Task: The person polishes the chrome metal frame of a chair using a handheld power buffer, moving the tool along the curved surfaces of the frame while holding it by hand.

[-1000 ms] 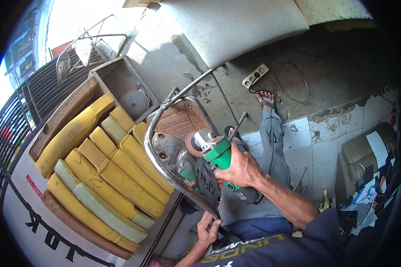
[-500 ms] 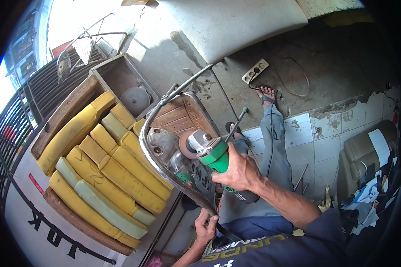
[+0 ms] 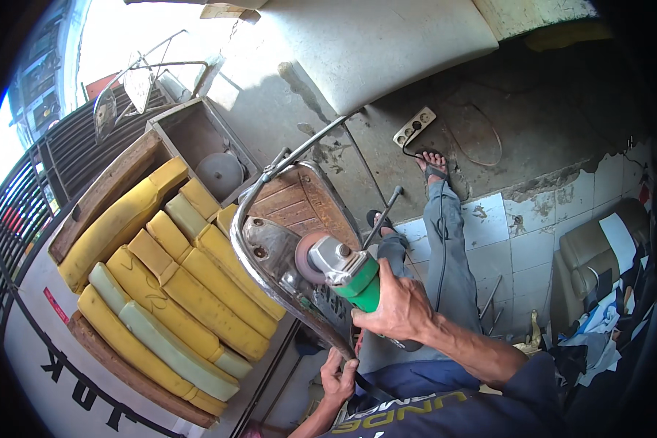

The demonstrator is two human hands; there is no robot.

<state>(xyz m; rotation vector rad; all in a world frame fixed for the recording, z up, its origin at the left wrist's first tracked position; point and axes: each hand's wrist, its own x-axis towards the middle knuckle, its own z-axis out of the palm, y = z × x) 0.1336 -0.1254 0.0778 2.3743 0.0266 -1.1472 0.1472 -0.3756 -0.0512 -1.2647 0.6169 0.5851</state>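
Green-bodied angle grinder (image 3: 361,286) with a round reddish disc (image 3: 304,257), clamped in the fingers of the right hand (image 3: 403,303) before the person's lap; the disc overlaps the scuffed metal of a curved silver tube frame (image 3: 254,267), contact uncertain. Fingers of the left hand (image 3: 336,379) close round the frame's lower end. Beyond: worn brown grooved panel (image 3: 299,201); yellow padded blocks (image 3: 208,288), left; cream oblong power strip (image 3: 415,126) on the grey floor (image 3: 388,162).
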